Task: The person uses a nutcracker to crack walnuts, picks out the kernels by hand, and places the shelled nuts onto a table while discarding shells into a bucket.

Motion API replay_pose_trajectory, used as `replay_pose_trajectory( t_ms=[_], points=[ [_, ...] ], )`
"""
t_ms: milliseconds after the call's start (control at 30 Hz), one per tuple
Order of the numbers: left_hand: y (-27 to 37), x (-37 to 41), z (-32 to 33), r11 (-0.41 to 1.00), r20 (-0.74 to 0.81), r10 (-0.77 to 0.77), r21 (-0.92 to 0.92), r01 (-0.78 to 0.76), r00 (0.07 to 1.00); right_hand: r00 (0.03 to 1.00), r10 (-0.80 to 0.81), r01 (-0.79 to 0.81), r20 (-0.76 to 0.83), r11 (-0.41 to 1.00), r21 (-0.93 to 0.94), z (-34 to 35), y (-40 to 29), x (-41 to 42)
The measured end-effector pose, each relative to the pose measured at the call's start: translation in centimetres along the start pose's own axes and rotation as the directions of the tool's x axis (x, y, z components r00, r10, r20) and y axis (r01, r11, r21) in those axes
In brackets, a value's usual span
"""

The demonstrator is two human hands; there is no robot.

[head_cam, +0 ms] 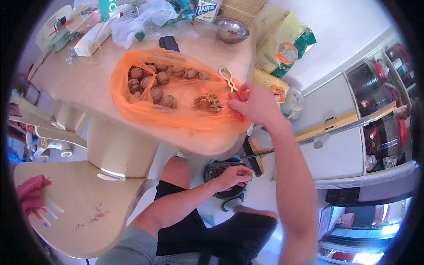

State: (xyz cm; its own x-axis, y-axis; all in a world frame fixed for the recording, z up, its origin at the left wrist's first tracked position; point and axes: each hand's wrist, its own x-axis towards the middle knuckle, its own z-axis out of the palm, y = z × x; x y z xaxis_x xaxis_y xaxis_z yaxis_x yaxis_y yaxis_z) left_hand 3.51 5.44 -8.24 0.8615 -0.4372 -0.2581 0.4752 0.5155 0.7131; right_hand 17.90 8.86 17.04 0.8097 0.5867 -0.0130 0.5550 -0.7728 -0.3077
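On the table, an orange plastic bag [185, 121] lies spread open. Several whole walnuts [156, 94] sit in its left part, and a heap of shelled walnut pieces [209, 102] rests towards its right end. My right hand [260, 104] is at the bag's right edge, thumb and fingers around the red part of a hinged tool, seemingly a nutcracker; its cream looped part [227, 77] points away from me. Lower down, my left hand [232, 179] is held above a dark waste bin [207, 172], fingers curled around a small brownish piece, mostly hidden, perhaps walnut.
A steel bowl [232, 31] and a labelled bottle [207, 11] stand at the table's far side. Clear plastic bags [142, 21] and a white box [91, 39] lie far left. A cream chair [76, 202] is at left; a white cabinet [334, 155] stands right.
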Motion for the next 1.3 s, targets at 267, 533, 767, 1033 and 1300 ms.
replay_pose_trajectory(
  t_ms=[267,533,767,1033,1300],
  points=[
    [0.0,-0.1,0.0,0.998,-0.007,0.055,0.011,-0.054,0.998,0.946,0.257,-0.322,0.196,0.697,0.641,-1.4,1.4,0.6],
    [-0.4,0.6,-0.4,0.974,-0.117,0.215,0.094,-0.205,0.97,0.878,0.345,-0.271,0.332,-0.213,0.939,5.4,9.7,-16.6],
    [-1.5,0.1,1.8,0.791,-0.14,0.457,0.516,-0.329,0.878,0.619,0.576,-0.647,0.534,-0.011,0.763,16.2,13.5,-29.0],
    [-2.8,0.9,3.1,0.507,-0.021,0.585,0.79,-0.345,0.811,0.761,0.442,-0.529,0.475,-0.001,0.849,18.6,13.5,-30.6],
    [-3.9,0.8,2.4,0.602,-0.058,0.483,0.746,-0.283,0.874,0.822,0.446,-0.486,0.355,0.222,0.845,19.5,13.3,-30.9]
  ],
)
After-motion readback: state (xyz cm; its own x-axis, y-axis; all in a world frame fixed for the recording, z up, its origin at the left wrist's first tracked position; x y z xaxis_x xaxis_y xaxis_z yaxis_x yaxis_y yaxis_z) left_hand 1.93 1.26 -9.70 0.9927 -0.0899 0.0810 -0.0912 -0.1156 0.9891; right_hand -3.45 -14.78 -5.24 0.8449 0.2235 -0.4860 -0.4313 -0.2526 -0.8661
